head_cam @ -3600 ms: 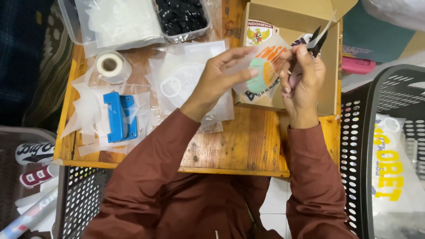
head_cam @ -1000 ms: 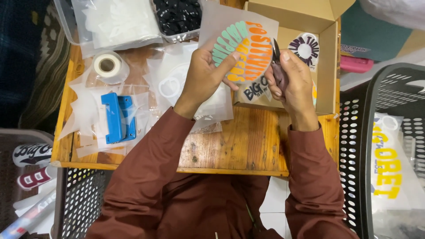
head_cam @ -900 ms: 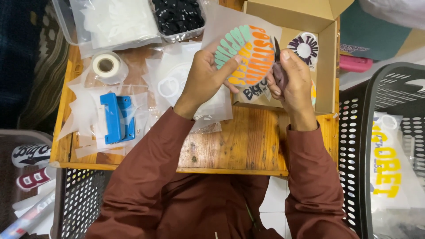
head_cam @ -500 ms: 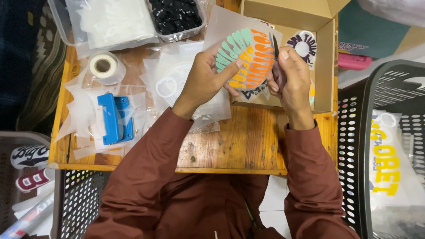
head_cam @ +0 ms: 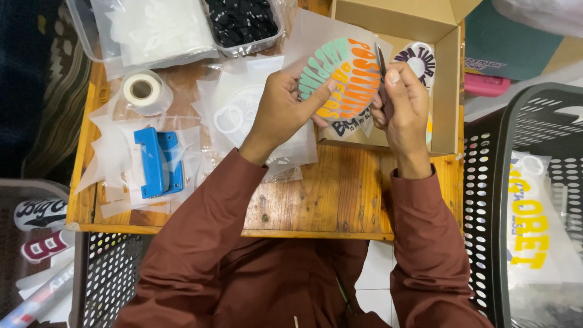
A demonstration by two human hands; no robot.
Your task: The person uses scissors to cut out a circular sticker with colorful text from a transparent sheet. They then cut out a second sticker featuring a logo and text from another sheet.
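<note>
My left hand (head_cam: pixel 284 104) holds up a translucent sheet with a round green-and-orange lettered sticker (head_cam: pixel 344 78) over the wooden table (head_cam: pixel 316 200). My right hand (head_cam: pixel 402 104) grips small dark scissors (head_cam: pixel 381 61) whose blades meet the sheet's right edge. Both hands hover in front of an open cardboard box (head_cam: pixel 448 73) that holds more round stickers (head_cam: pixel 418 59).
A blue hole punch (head_cam: pixel 158 161) and a roll of clear tape (head_cam: pixel 143 90) lie on plastic bags at the left. Clear tubs with white pieces (head_cam: pixel 159 25) and black pieces (head_cam: pixel 243 21) stand at the back. Black perforated baskets (head_cam: pixel 486 182) flank the table; the right one holds a yellow-lettered sheet (head_cam: pixel 529 218).
The sticker sheet has been turned in my left hand, showing the green-and-orange design. The scissors moved from above the box down to the sheet's right edge.
</note>
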